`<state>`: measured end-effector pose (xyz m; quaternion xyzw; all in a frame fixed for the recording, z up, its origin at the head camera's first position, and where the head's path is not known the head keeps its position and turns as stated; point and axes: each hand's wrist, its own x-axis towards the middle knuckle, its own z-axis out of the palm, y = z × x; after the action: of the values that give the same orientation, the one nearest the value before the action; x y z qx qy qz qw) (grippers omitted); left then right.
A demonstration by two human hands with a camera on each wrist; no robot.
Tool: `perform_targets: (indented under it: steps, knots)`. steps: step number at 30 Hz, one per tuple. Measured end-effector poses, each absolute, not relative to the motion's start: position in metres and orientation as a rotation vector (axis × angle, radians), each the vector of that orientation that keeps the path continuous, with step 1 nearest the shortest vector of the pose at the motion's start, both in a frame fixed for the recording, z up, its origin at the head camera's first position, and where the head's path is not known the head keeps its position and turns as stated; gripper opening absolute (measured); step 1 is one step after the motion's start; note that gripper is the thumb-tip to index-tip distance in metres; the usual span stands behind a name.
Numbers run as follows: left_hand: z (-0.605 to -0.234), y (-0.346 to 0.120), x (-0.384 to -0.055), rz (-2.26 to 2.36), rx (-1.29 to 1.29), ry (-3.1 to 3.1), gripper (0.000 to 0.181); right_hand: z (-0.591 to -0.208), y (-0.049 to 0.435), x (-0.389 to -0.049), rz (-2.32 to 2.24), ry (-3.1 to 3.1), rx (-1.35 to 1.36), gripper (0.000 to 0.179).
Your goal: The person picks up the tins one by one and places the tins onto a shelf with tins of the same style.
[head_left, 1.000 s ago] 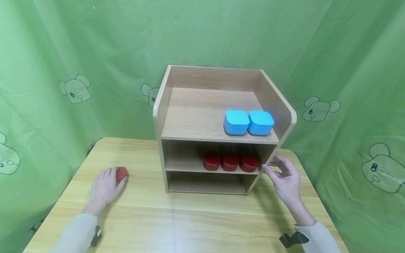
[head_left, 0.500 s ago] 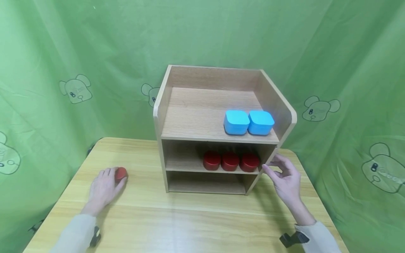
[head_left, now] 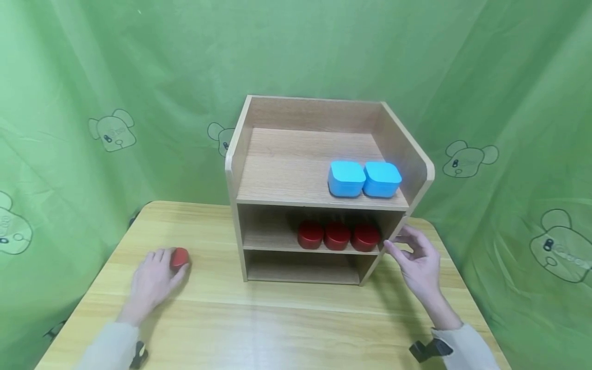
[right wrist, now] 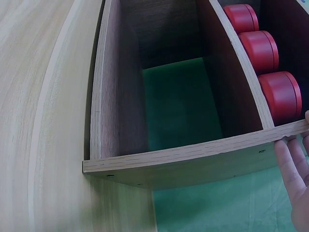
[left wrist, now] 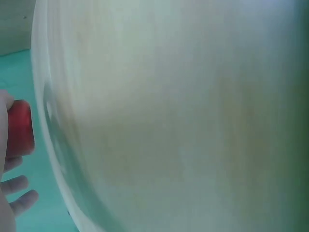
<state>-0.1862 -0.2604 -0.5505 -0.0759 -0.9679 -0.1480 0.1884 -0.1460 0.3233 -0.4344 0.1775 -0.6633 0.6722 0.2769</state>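
My left hand [head_left: 151,280] grips a red round tin [head_left: 180,257] on the left side of the table. In the left wrist view the tin [left wrist: 21,128] shows at the left edge between thumb and fingers, with some fingers spread away from it. My right hand [head_left: 418,262] holds the right side panel [head_left: 394,234] of a wooden shelf unit [head_left: 296,159], its thumb at the front edge and fingers along the outer face. Three more red tins [head_left: 337,236] stand in a row on the middle shelf, near that panel.
Two blue rounded-square boxes [head_left: 347,179] stand side by side at the right of the shelf unit's top board. The unit sits toward the back of the wooden table [head_left: 296,329]. A green curtain [head_left: 162,61] with bear drawings hangs behind and at both sides.
The left hand and its red tin have shifted slightly toward the near side and to the right. The right hand, shelf unit and other containers hold their places.
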Motion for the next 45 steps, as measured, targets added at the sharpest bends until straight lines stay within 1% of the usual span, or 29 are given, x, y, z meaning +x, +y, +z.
perform_targets:
  steps: [6, 13, 26, 31, 41, 45]
  knots:
    - [-0.548, -0.252, -0.181, -0.403, -0.239, -2.7, 0.059, -0.436, 0.324, -0.146, 1.806, -1.785, 0.473, 0.049]
    - [-0.544, -0.237, -0.172, -0.376, -0.298, -2.647, 0.062, -0.434, 0.322, -0.145, 1.808, -1.777, 0.478, 0.048]
    - [-0.535, -0.202, -0.153, -0.393, -0.476, -2.45, 0.064, -0.434, 0.322, -0.145, 1.806, -1.781, 0.47, 0.048]
    - [-0.531, -0.188, -0.146, -0.398, -0.551, -2.364, 0.062, -0.433, 0.323, -0.145, 1.807, -1.783, 0.468, 0.048]
    - [-0.526, -0.163, -0.133, -0.45, -0.619, -2.232, 0.056, -0.435, 0.323, -0.145, 1.81, -1.778, 0.479, 0.048]
    - [-0.522, -0.151, -0.129, -0.479, -0.637, -2.21, 0.058, -0.435, 0.323, -0.146, 1.803, -1.784, 0.482, 0.048]
